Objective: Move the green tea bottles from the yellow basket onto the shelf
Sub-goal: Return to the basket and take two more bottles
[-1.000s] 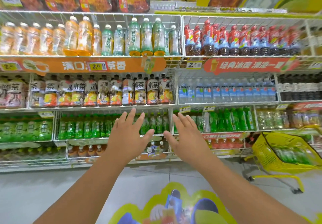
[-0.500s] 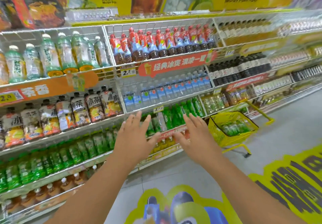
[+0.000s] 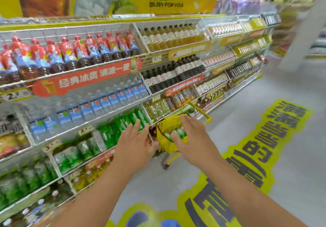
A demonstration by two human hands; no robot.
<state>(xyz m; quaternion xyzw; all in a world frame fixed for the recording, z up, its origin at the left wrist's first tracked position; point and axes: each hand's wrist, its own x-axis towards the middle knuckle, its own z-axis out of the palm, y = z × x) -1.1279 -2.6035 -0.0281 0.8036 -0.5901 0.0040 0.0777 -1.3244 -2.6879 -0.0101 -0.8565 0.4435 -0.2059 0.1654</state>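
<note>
At six o'clock, a glossy yellow floor sticker (image 3: 247,165) spreads over the pale floor. Above it both bare forearms reach forward: the left hand (image 3: 134,143) and right hand (image 3: 191,138) are spread flat, fingers straight, holding nothing. Just beyond the right hand stands the yellow basket (image 3: 165,131), perforated plastic, with green tea bottles (image 3: 176,133) inside. At nine o'clock the white wire shelf (image 3: 105,115) carries blurred green bottles.

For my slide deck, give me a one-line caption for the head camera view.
Both open hands, left hand and right hand, reach toward the yellow basket of green tea bottles beside the drinks shelf.
</note>
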